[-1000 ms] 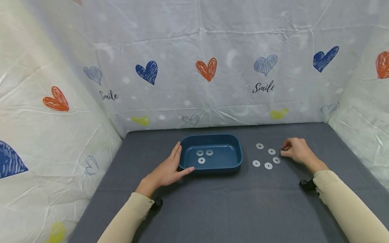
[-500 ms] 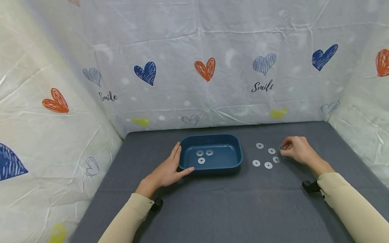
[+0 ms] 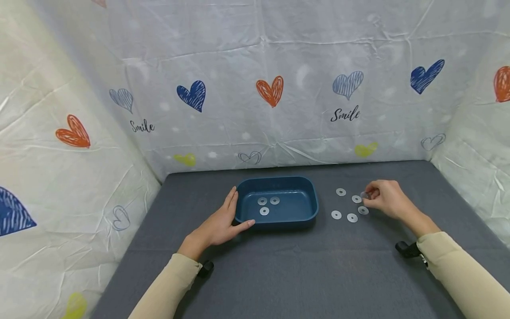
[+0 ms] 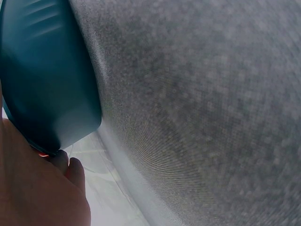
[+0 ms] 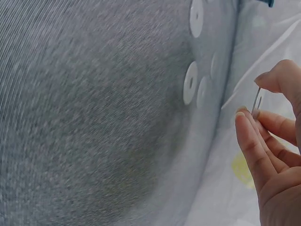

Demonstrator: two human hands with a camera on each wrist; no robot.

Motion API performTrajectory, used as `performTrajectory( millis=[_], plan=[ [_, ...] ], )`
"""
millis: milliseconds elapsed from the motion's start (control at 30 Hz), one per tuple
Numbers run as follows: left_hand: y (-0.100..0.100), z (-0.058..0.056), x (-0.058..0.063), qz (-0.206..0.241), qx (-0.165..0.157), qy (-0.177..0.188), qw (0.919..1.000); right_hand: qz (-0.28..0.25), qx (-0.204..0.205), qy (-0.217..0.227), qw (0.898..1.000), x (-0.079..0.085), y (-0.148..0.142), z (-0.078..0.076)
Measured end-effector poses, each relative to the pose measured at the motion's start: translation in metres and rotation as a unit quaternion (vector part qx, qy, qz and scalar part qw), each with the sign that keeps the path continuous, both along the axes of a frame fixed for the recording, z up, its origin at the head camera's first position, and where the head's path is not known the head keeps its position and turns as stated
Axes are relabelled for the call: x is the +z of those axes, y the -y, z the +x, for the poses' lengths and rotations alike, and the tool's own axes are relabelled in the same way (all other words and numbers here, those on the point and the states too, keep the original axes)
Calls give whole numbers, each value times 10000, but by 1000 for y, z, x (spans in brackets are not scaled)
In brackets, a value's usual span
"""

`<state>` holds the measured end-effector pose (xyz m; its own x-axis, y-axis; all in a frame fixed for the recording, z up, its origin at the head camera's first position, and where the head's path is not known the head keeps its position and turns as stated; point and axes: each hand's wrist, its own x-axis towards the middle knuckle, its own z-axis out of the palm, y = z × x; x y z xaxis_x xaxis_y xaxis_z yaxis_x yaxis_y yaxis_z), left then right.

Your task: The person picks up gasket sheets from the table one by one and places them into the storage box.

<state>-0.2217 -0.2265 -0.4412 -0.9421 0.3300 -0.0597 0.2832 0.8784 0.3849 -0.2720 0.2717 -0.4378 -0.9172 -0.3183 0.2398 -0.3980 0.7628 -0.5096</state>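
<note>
The right hand's (image 3: 386, 199) grip is narrow, pinching a thin, flat, silver washer (image 3: 365, 195), likely metal, by its rim between thumb and fingertips, at three o'clock from the dark-blue, rectangular, plastic-looking tray (image 3: 299, 201). It should be light, stiff, hardly fragile, perhaps slippery; the outer edge suits holding best. The left hand's (image 3: 219, 227) fingers lie straight along the tray's nine o'clock side.

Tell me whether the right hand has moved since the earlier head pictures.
Yes: the right hand has shifted slightly left, bringing its pinched washer nearer the unmoved tray.
</note>
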Motion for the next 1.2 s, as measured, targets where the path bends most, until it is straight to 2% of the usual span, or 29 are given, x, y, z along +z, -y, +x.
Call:
performTrajectory(
  millis=[267,867,1200],
  plan=[
    [0,0,0,-7,-2,-27,10000,-78,190,-199,9996,7,10,3],
    [0,-1,-1,26,9,9,10000,-107,414,-143,9990,15,28,9],
    [0,-1,-2,-24,5,5,10000,-178,499,-255,9983,18,35,11]
  ],
)
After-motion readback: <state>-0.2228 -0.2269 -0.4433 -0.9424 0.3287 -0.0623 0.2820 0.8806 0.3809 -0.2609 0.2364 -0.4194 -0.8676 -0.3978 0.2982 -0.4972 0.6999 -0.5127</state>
